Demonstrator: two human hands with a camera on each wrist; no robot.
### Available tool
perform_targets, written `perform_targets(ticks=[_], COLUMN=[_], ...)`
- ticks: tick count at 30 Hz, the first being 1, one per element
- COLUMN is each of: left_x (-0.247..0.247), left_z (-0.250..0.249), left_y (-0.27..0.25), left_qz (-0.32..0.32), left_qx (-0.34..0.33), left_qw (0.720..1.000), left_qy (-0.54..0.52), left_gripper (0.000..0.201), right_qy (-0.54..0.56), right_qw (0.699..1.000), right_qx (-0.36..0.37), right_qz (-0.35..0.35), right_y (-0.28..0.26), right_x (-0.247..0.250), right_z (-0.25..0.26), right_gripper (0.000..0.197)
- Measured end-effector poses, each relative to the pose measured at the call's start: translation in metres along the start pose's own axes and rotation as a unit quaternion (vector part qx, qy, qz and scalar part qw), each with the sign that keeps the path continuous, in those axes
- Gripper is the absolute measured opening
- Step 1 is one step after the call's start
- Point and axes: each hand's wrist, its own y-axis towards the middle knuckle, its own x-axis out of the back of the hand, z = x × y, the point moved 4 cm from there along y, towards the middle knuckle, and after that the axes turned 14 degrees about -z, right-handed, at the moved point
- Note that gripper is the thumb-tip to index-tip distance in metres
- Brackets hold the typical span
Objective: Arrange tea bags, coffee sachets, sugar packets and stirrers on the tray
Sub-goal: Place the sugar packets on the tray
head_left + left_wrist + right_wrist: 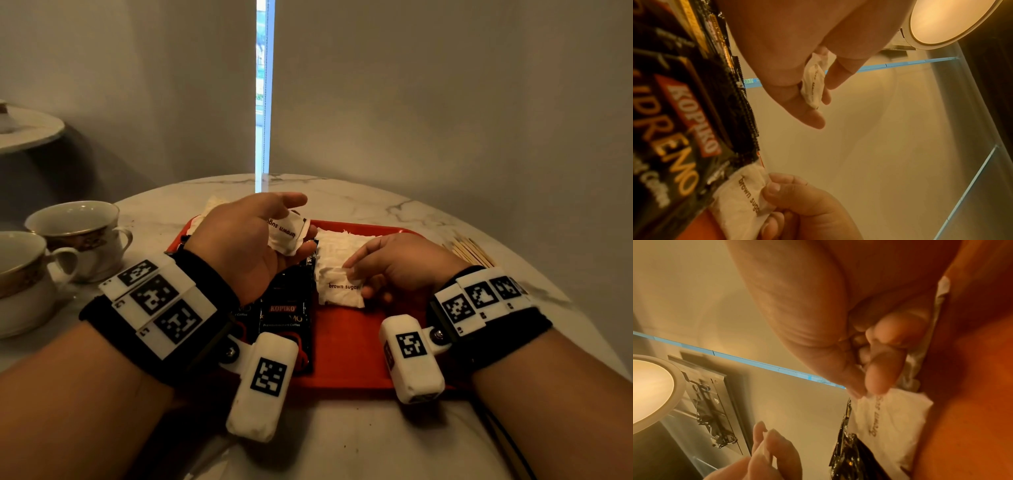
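- The left hand (pixel 246 240) is hovering over the far left part of the tray, its fingers (pixel 809 116) curling round a white sugar packet (pixel 287 233) and pinching it against the thumb; the words "brown sugar" are showing upside down in the head view.
- The right hand (pixel 397 267) is lying low over the middle of the tray, its fingers (pixel 881 374) coming together with the thumb on the edge of a second sugar packet (pixel 340 287), which is lying flat on the tray with its print the right way up.
- More white packets (pixel 339 246) are lying in a row just behind that one, touching it and running toward the far rim.
- Black coffee sachets (pixel 286 308) marked "KOPIKO" are lying side by side just left of the sugar packets, partly under the left wrist.
- All of these are sitting on a red tray (pixel 346 356), which is resting on a round marble surface (pixel 376 442).
- A bundle of wooden stirrers (pixel 469 251) is lying on the surface just beyond the right edge of the tray, behind the right wrist.
- Two white cups (pixel 73 236) with gold bands are standing on the surface well left of the tray.
- Something pale is peeking out behind the left hand at the far left corner of the tray; what it is cannot be told.
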Motion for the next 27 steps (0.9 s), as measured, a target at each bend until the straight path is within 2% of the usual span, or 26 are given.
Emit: perform_targets(ticks=[8,15,20,24,27], left_x=[-0.005,-0.001,-0.003,-0.006,-0.006], left_z=[0.0,-0.003,-0.003,-0.003,-0.003], left_y=[-0.002,-0.002,-0.003,-0.004,-0.005], left_qz=[0.003,0.026,0.028,0.04,0.043], left_qx=[0.003,-0.041,-0.051,-0.046,-0.043], left_qw=[1.0,0.998,0.998,0.998,0.998], left_qy=[0.001,0.035,0.023,-0.011,-0.019], left_gripper=[0.039,0.02,0.017,0.016,0.019], right_qy=[-0.001,-0.007,0.002,0.072,0.203], right_qw=[1.0,1.0,0.999,0.993,0.976], right_qx=[0.003,0.001,0.01,0.035,0.045], right_qz=[-0.022,-0.024,-0.051,-0.087,-0.065], right_y=[-0.002,-0.001,0.001,0.003,-0.002], right_x=[0.002,0.001,0.003,0.006,0.002], right_z=[0.001,0.0,0.0,0.006,0.016], right_gripper=[0.012,0.011,0.008,0.009,0.022])
